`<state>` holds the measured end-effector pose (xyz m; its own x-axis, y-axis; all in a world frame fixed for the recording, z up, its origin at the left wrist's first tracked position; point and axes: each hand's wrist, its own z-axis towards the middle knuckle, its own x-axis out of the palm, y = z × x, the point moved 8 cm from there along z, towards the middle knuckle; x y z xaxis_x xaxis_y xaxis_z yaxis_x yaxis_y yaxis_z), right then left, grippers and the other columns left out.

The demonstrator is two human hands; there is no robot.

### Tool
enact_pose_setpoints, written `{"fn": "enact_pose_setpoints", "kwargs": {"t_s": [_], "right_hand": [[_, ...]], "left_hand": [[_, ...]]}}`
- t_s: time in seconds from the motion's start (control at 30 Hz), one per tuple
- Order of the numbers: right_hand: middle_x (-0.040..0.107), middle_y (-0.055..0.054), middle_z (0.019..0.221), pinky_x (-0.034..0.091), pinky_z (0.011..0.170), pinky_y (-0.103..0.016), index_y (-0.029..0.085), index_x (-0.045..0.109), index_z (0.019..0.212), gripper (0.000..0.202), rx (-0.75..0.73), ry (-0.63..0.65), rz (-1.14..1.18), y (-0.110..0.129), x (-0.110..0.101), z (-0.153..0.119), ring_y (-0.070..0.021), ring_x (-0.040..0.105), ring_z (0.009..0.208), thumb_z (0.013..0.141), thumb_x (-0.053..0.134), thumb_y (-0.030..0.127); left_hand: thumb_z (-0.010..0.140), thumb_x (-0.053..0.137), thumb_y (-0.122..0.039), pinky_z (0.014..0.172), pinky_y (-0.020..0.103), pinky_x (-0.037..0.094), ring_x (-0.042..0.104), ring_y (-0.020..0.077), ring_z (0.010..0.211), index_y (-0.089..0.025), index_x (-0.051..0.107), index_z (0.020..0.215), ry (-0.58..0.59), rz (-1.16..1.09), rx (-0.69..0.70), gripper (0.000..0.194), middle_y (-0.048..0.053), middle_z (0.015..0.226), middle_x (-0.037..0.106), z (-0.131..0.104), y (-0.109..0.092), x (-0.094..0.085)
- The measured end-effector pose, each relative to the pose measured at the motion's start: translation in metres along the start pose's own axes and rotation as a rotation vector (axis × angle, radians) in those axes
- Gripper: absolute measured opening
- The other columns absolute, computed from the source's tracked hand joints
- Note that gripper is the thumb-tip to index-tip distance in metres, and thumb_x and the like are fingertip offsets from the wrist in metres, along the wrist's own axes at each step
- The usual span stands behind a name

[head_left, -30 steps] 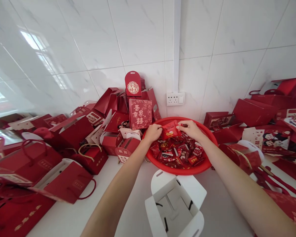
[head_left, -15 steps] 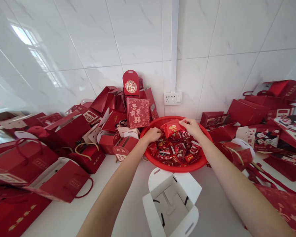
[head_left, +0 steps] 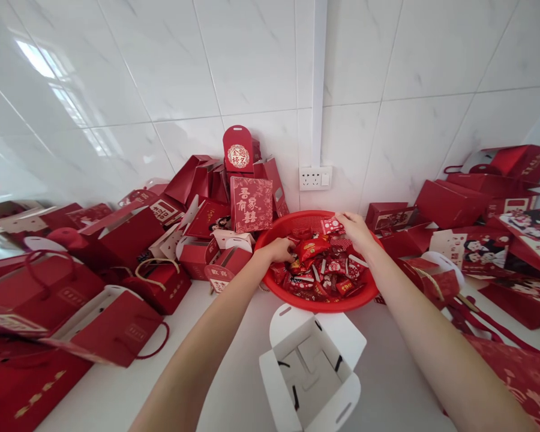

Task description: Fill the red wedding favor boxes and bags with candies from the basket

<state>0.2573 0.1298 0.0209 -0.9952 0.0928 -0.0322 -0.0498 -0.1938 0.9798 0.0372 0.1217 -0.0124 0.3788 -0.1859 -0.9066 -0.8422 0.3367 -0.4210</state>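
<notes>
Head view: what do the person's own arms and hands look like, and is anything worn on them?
The left hand and right hand are gloveless. Both forearms are bare, tapering to the wrists, with no sleeves, watch or bracelet visible. Some fingers are hidden, so I can't rule out rings.

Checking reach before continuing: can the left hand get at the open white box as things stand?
Probably yes: the white box stands open in front of the red basket; the left hand would only need lifting out of the basket, with nothing else visibly between.
</notes>
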Motion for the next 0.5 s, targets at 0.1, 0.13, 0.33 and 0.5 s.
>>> {"fn": "enact_pose_setpoints", "kwargs": {"t_s": [0.1, 0.13, 0.33, 0.5], "right_hand": [[0.061, 0.000, 0.064, 0.052, 0.055, -0.030, 0.024, 0.058, 0.072, 0.039, -0.009, -0.007, 0.010, 0.000, -0.002, 0.001, -0.0190, 0.058, 0.064, 0.074, 0.071, 0.060], [0.060, 0.001, 0.062, 0.051, 0.056, -0.029, 0.024, 0.057, 0.072, 0.041, -0.015, -0.011, 0.011, -0.001, -0.002, 0.002, -0.0183, 0.058, 0.063, 0.073, 0.071, 0.062], [0.060, 0.001, 0.063, 0.050, 0.062, -0.030, 0.024, 0.057, 0.068, 0.048, -0.033, 0.005, 0.023, 0.002, 0.000, 0.001, -0.0182, 0.058, 0.065, 0.068, 0.073, 0.068], [0.067, -0.003, 0.068, 0.051, 0.064, -0.031, 0.021, 0.065, 0.069, 0.039, -0.024, 0.017, 0.021, 0.007, 0.002, -0.004, -0.0196, 0.061, 0.068, 0.068, 0.078, 0.059]], "left_hand": [[0.051, 0.081, -0.013, 0.069, 0.022, 0.051, 0.070, 0.0206, 0.076, -0.022, 0.080, 0.092, -0.012, -0.016, -0.022, 0.042, 0.000, 0.079, 0.076, 0.001, 0.004, 0.000], [0.049, 0.082, -0.012, 0.071, 0.022, 0.052, 0.071, 0.0217, 0.079, -0.021, 0.080, 0.095, -0.020, -0.026, -0.027, 0.047, 0.001, 0.083, 0.077, 0.001, 0.004, -0.001], [0.056, 0.075, -0.006, 0.073, 0.022, 0.055, 0.073, 0.0200, 0.080, -0.018, 0.079, 0.103, -0.088, -0.148, -0.026, 0.049, 0.001, 0.082, 0.078, 0.003, 0.002, -0.007], [0.071, 0.069, -0.005, 0.086, 0.028, 0.058, 0.073, 0.0212, 0.095, -0.012, 0.077, 0.109, -0.237, -0.293, -0.007, 0.041, 0.009, 0.104, 0.079, 0.001, -0.002, -0.022]]}}
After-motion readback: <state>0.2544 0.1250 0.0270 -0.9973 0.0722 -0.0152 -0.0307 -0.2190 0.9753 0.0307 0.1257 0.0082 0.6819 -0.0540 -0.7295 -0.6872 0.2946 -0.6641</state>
